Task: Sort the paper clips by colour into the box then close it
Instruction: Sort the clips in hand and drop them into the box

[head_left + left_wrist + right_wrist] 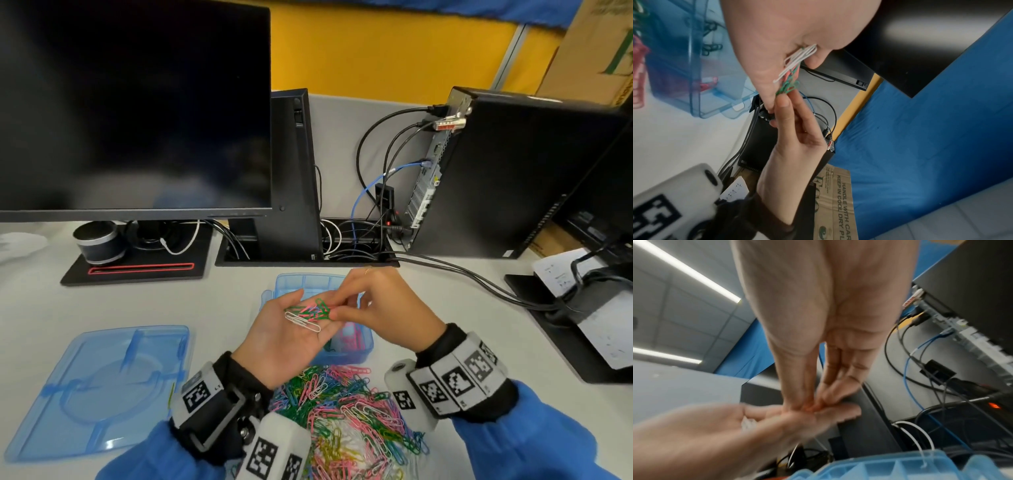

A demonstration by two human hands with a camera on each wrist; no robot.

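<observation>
Green, pink and white paper clips [307,313] lie loose on our flat, open left hand [287,337]. Our right hand [380,308] pinches one at the bunch's edge above the box [310,284]. Tangled clips could drag along and drop into the wrong compartment.

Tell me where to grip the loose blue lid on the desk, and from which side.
Grip the blue lid at its long near-left edge, coming from the left with the left hand once freed. It lies flat with an upturned rim all round, and that side is clear of the paper clip pile.
</observation>
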